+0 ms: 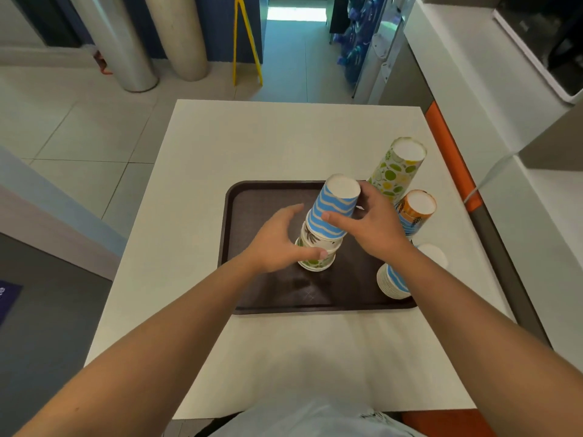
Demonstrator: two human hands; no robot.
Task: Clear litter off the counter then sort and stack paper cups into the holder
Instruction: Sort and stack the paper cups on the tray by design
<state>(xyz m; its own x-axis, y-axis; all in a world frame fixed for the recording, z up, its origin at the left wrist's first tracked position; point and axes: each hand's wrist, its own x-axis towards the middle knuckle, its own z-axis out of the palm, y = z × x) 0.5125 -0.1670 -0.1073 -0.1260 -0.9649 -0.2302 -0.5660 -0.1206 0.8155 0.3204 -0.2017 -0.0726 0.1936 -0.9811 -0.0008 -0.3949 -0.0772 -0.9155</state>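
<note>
Head view:
Left hand (277, 241): arm stretched forward over the tray (252, 216). The hand curves round the low part of the stack (318, 244), thumb on the bottom cup, fingers going behind.
Right hand (375, 225): clamped on the blue cup (334, 209), thumb in front, fingers hidden behind.
Blue cup: upside down and tilted, on top of the stack.
Stack: mid tray.
Other cups: lime pile (394, 171), orange pile (416, 212) and striped pile (392, 280) on the tray's right side.

Bright, even indoor light, soft shadows, slight blur, wide-angle bending at edges.
</note>
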